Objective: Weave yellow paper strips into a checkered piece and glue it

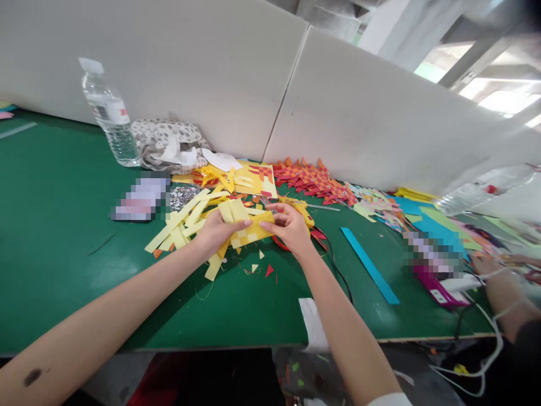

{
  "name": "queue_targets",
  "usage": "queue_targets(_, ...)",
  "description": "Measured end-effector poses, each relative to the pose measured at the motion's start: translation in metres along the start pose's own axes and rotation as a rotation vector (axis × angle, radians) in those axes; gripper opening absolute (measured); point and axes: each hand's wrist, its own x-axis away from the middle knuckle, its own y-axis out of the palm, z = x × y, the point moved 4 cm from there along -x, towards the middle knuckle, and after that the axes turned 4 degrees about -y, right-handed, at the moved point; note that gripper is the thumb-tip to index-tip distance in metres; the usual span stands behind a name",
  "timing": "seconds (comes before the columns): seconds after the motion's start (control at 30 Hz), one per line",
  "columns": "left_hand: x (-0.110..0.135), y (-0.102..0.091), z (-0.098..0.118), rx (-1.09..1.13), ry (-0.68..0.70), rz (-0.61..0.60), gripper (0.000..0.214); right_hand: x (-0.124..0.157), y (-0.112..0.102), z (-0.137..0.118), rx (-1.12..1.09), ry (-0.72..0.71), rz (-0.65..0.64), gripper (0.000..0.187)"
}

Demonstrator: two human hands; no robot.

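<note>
My left hand (216, 230) grips the left part of a woven piece of yellow paper strips (242, 232), thumb on top. At the piece's right end, my right hand (291, 226) pinches it between thumb and fingers. Light and darker yellow strips cross in a checked pattern. Loose pale yellow paper strips (175, 226) lie in a heap under and beside my left hand. Just behind my right hand is a yellow tool (305, 213), partly hidden; a black cord runs close by. Something red and looped (279, 243) shows below that hand.
Behind lie woven red-orange paper fish (313, 180), a yellow sheet (264, 176) and a patterned cloth pouch (169, 141). A water bottle (110, 115) and phone (141, 197) stand left. A blue strip (369, 265) lies right, near a co-worker's hand (490, 268).
</note>
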Motion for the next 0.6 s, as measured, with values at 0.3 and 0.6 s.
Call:
queue_targets(0.3,0.0027,0.0002,0.0010,0.059,-0.002,0.012,0.039,0.0013,0.0060,0.0000,-0.127,0.082,-0.027,0.055)
queue_targets(0.6,0.0010,-0.0019,0.0001,0.075,-0.033,0.077,0.040,0.0000,0.0024,0.0018,-0.080,0.090,-0.017,0.057)
